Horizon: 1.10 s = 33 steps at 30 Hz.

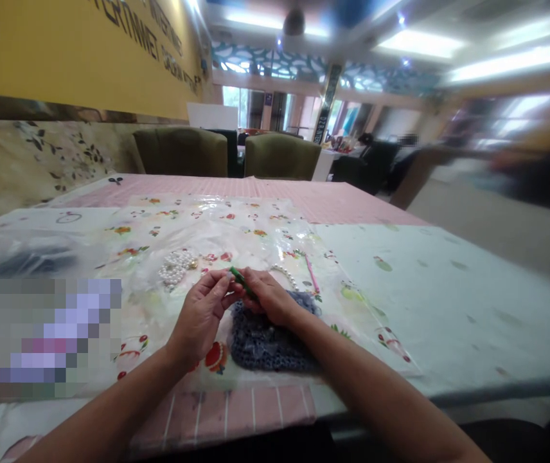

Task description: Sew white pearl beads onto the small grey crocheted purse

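Observation:
In the middle of the head view, my right hand is closed around a slim green tool; its exact kind does not show. Close against its tip, my left hand pinches with thumb and forefinger, and whatever sits between them is too small to make out. Partly under my right hand and forearm lies a dark blue crocheted piece. A heap of white pearl beads rests beyond my left hand. Past my right hand are a curved string of pearls and a thin pink stick.
Clear plastic over a fruit-patterned cloth covers the table. At left lies a plastic bag with something dark inside, near a blurred-out patch. Black scissors lie at the far left corner. Two green chairs stand behind the table.

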{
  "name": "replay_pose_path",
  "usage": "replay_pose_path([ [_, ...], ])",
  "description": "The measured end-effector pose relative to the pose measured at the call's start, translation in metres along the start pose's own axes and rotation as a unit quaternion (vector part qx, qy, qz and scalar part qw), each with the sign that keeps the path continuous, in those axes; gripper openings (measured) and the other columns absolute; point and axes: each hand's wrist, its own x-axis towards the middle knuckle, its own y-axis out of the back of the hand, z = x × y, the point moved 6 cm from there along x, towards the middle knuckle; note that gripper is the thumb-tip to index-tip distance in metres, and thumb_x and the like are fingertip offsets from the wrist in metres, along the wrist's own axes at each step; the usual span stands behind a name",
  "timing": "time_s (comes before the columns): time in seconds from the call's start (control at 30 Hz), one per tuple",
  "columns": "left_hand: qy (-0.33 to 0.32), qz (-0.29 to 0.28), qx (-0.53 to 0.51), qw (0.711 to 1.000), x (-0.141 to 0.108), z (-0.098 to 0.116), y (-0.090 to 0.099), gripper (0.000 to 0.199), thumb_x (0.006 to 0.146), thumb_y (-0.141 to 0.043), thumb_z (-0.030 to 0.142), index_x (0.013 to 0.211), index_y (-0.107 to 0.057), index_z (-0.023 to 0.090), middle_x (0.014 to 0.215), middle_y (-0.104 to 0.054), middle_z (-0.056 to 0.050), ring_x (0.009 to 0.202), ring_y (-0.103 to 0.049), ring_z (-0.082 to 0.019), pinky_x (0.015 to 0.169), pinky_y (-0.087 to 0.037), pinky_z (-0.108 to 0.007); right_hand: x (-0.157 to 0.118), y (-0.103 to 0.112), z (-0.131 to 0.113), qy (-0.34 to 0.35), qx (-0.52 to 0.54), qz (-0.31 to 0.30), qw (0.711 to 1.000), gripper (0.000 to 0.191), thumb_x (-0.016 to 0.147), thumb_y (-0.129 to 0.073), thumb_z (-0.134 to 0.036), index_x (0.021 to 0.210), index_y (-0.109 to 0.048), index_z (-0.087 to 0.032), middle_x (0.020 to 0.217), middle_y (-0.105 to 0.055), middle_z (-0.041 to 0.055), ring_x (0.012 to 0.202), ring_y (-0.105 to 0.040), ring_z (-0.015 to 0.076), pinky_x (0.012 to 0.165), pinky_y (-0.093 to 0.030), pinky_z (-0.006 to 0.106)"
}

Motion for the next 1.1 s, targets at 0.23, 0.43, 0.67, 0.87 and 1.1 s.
replay_pose_path([
  [0.23, -0.033, 0.061, -0.041, 0.997, 0.015, 0.011, 0.014, 0.015, 0.075, -0.080, 0.024, 0.081, -0.068, 0.016, 0.088, -0.070, -0.001, 0.078, -0.066, -0.010, 0.088, -0.055, -0.027, -0.001, 0.028, -0.002, -0.108, 0.028, 0.106, 0.988, 0.046, 0.092, -0.045, -0.065, 0.082, -0.052, -0.020, 0.059, -0.046, -0.0049, 0.043, -0.025, 0.0064, 0.042, -0.018, 0.023],
  [0.43, -0.030, 0.086, -0.049, 0.995, 0.022, 0.015, 0.023, 0.010, 0.077, -0.076, 0.019, 0.081, -0.068, 0.015, 0.089, -0.071, -0.001, 0.078, -0.066, -0.010, 0.088, -0.055, -0.028, -0.052, 0.043, -0.037, -0.032, -0.306, 0.025, 0.951, 0.022, 0.085, -0.065, -0.025, 0.068, -0.053, -0.017, 0.065, -0.048, -0.0034, 0.062, -0.042, 0.0094, 0.059, -0.031, 0.025],
  [0.67, -0.030, 0.052, -0.032, 0.998, 0.016, 0.011, 0.016, 0.010, 0.077, -0.076, 0.020, 0.080, -0.068, 0.016, 0.087, -0.068, 0.000, 0.079, -0.066, -0.011, 0.089, -0.055, -0.030, -0.085, 0.023, -0.004, -0.059, -0.471, -0.013, 0.880, 0.014, 0.083, -0.067, -0.015, 0.079, -0.054, -0.017, 0.076, -0.055, -0.0008, 0.068, -0.045, 0.0118, 0.063, -0.030, 0.026],
  [0.87, -0.040, 0.054, -0.022, 0.997, 0.016, 0.013, 0.017, 0.010, 0.077, -0.077, 0.021, 0.080, -0.068, 0.017, 0.087, -0.068, -0.001, 0.078, -0.066, -0.011, 0.090, -0.054, -0.031, -0.086, 0.015, -0.002, -0.005, -0.528, -0.028, 0.849, 0.007, 0.087, -0.059, -0.013, 0.084, -0.056, -0.018, 0.086, -0.058, 0.0037, 0.076, -0.048, 0.0152, 0.071, -0.033, 0.029],
  [1.1, -0.034, 0.040, -0.021, 0.998, 0.015, 0.011, 0.015, 0.015, 0.076, -0.078, 0.025, 0.081, -0.067, 0.015, 0.089, -0.069, -0.001, 0.077, -0.065, -0.010, 0.087, -0.054, -0.030, -0.088, 0.021, -0.008, -0.025, -0.463, -0.040, 0.885, 0.014, 0.086, -0.060, -0.011, 0.076, -0.052, -0.018, 0.080, -0.056, 0.0006, 0.075, -0.049, 0.0135, 0.070, -0.036, 0.026],
])
